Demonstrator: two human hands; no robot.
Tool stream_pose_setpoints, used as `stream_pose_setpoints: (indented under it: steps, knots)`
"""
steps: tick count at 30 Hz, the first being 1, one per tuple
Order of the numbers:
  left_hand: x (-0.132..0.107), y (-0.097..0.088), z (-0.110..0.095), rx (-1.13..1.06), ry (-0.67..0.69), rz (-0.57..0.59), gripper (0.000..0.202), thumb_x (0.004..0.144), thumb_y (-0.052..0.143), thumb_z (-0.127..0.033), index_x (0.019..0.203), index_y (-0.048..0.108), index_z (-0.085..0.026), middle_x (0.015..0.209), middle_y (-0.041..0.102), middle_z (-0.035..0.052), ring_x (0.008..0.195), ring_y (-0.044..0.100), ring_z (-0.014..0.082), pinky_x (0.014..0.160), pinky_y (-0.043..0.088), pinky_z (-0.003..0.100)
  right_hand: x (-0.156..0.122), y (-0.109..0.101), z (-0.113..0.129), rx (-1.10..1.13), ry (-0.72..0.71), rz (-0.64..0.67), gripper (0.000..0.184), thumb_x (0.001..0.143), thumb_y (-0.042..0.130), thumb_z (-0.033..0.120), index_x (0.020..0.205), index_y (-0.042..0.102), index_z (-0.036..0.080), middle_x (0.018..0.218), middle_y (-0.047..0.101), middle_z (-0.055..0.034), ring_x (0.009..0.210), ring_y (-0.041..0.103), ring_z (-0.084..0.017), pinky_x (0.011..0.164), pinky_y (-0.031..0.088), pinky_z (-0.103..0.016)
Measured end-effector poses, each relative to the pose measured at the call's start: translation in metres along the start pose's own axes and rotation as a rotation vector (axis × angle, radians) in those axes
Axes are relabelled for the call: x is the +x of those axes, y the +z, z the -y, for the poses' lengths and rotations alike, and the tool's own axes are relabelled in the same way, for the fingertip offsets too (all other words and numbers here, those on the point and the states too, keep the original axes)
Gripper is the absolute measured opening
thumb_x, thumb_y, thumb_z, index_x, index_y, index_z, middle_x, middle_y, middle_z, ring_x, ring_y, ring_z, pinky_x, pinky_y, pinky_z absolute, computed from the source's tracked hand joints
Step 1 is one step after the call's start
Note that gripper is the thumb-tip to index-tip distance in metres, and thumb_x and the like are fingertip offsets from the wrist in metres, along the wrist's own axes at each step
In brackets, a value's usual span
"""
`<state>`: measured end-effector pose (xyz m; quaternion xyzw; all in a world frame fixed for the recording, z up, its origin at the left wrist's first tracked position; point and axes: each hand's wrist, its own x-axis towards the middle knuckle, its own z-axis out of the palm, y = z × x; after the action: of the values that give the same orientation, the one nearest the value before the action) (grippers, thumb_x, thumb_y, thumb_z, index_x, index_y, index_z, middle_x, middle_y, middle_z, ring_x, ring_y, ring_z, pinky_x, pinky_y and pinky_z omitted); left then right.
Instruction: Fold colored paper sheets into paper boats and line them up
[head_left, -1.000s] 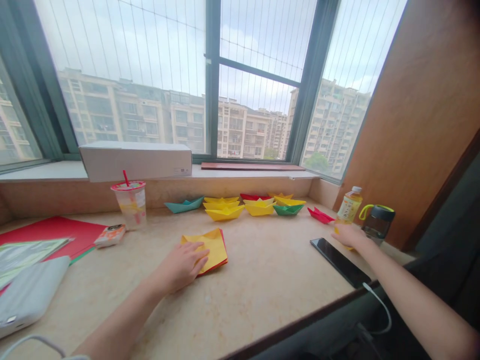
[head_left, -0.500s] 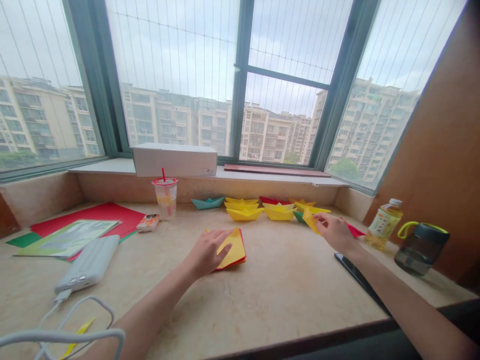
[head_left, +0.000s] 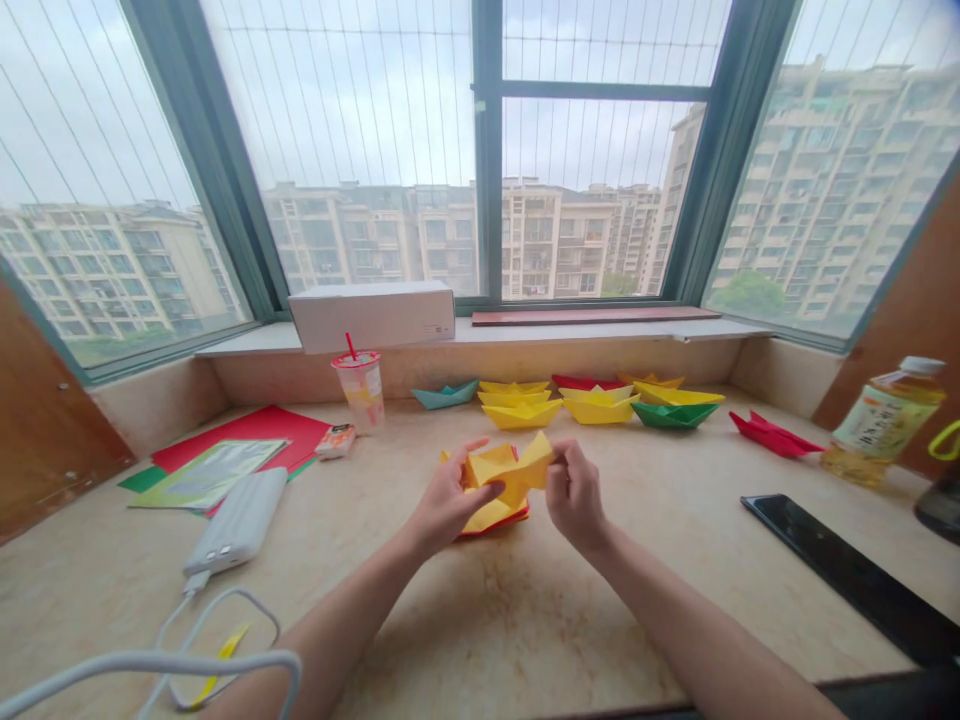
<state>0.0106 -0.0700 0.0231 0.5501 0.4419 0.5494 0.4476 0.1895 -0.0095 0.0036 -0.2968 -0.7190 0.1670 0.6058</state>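
Between my hands is a yellow folded paper piece [head_left: 525, 472], its final shape unclear. My left hand [head_left: 450, 502] grips its left side, thumb in front and fingers partly hidden behind. My right hand [head_left: 579, 495] pinches its right end with fingers curled. Just beneath lies a stack of square paper [head_left: 491, 518], yellow on top with red edges showing. Beyond my hands stand folded paper boats in loose rows: a teal boat [head_left: 445, 397], several yellow ones such as the front yellow boat [head_left: 520, 413], a green boat [head_left: 675, 415] and a red boat [head_left: 585, 382].
A red folded paper [head_left: 776, 436] lies at right near a drink bottle [head_left: 885, 420] and a black phone [head_left: 840, 570]. At left are a plastic cup [head_left: 360, 390], a small carton [head_left: 335, 442], coloured sheets [head_left: 255, 430], a power bank [head_left: 236, 520] and a white cable [head_left: 202, 660].
My right hand has brought the yellow paper from beside the boats to the middle. My left hand has come off the stack and now grips that paper too. The view has shifted.
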Motion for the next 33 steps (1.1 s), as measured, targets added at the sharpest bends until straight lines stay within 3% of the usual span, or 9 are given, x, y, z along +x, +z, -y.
stream_pose_setpoints:
  steps: [9,11,14,17,19,25,28,30,33]
  knots:
    - [-0.001,0.008,-0.009,-0.087,0.065,-0.166,0.065,0.073,0.079,-0.035,0.126,0.042,-0.023,0.096,0.071,0.0034,0.083,0.071,0.0183,0.073,0.057,0.027,0.014,-0.001,-0.006,0.268,0.306,-0.103,0.014,0.089,0.044,0.026,0.096,0.055,0.021,0.07,0.055,0.0027,0.057,0.05,-0.013,0.054,0.04,-0.023]
    - [0.0,0.005,-0.012,-0.087,0.084,-0.212,0.07,0.075,0.077,-0.037,0.132,0.039,-0.025,0.099,0.071,0.0028,0.081,0.071,0.0178,0.069,0.057,0.026,0.015,-0.002,-0.002,0.46,0.412,0.007,0.028,0.092,0.044,0.033,0.118,0.051,0.023,0.075,0.061,0.0015,0.058,0.055,-0.014,0.055,0.044,-0.024]
    - [0.003,-0.002,-0.015,-0.085,0.095,-0.257,0.078,0.076,0.076,-0.036,0.14,0.033,-0.027,0.102,0.071,0.0027,0.081,0.072,0.018,0.07,0.058,0.027,0.014,-0.005,0.002,0.743,0.555,0.308,0.064,0.092,0.052,0.044,0.147,0.023,0.027,0.085,0.069,-0.0015,0.067,0.065,-0.017,0.062,0.052,-0.029]
    - [0.006,-0.008,-0.013,-0.095,0.078,-0.284,0.078,0.074,0.078,-0.034,0.14,0.037,-0.027,0.106,0.072,0.0039,0.087,0.072,0.0192,0.076,0.059,0.03,0.01,-0.005,0.001,0.892,0.605,0.513,0.1,0.082,0.07,0.043,0.153,0.0,0.029,0.094,0.071,-0.0031,0.077,0.07,-0.02,0.07,0.055,-0.032]
    - [0.008,-0.011,-0.01,-0.132,0.045,-0.277,0.074,0.073,0.078,-0.035,0.138,0.045,-0.025,0.111,0.072,0.0058,0.09,0.072,0.021,0.078,0.059,0.033,0.008,-0.002,-0.002,0.912,0.602,0.502,0.106,0.077,0.075,0.04,0.154,0.002,0.031,0.097,0.071,-0.0031,0.074,0.069,-0.018,0.064,0.055,-0.029]
    - [0.016,-0.021,0.008,-0.135,-0.05,-0.304,0.062,0.074,0.077,-0.04,0.13,0.061,-0.019,0.109,0.075,0.0101,0.088,0.073,0.0255,0.081,0.06,0.041,0.006,0.009,-0.016,0.561,0.565,0.468,0.06,0.084,0.065,0.038,0.141,0.049,0.024,0.083,0.07,-0.0012,0.042,0.05,-0.008,0.035,0.039,-0.02]
    - [0.021,-0.038,0.019,0.082,-0.091,-0.297,0.054,0.08,0.069,-0.034,0.131,0.06,-0.018,0.111,0.074,0.0106,0.09,0.072,0.0259,0.083,0.059,0.043,0.001,0.012,-0.021,0.242,0.398,0.491,0.036,0.087,0.06,0.029,0.121,0.069,0.02,0.096,0.073,-0.0063,0.071,0.066,-0.017,0.062,0.055,-0.029]
    - [0.024,-0.052,0.024,0.41,-0.039,-0.272,0.04,0.084,0.062,-0.028,0.123,0.067,-0.017,0.111,0.074,0.0107,0.097,0.071,0.0262,0.089,0.057,0.042,-0.003,0.015,-0.021,0.01,0.267,0.524,0.03,0.087,0.057,0.022,0.112,0.074,0.02,0.111,0.071,-0.0086,0.095,0.067,-0.022,0.083,0.053,-0.033]
    - [0.025,-0.068,0.028,0.825,0.1,-0.26,0.031,0.085,0.055,-0.021,0.11,0.073,-0.019,0.114,0.072,0.0096,0.106,0.066,0.0261,0.101,0.049,0.044,-0.008,0.018,-0.016,-0.308,0.17,0.651,0.03,0.088,0.054,0.019,0.11,0.075,0.022,0.111,0.071,-0.0091,0.096,0.067,-0.023,0.086,0.049,-0.032]
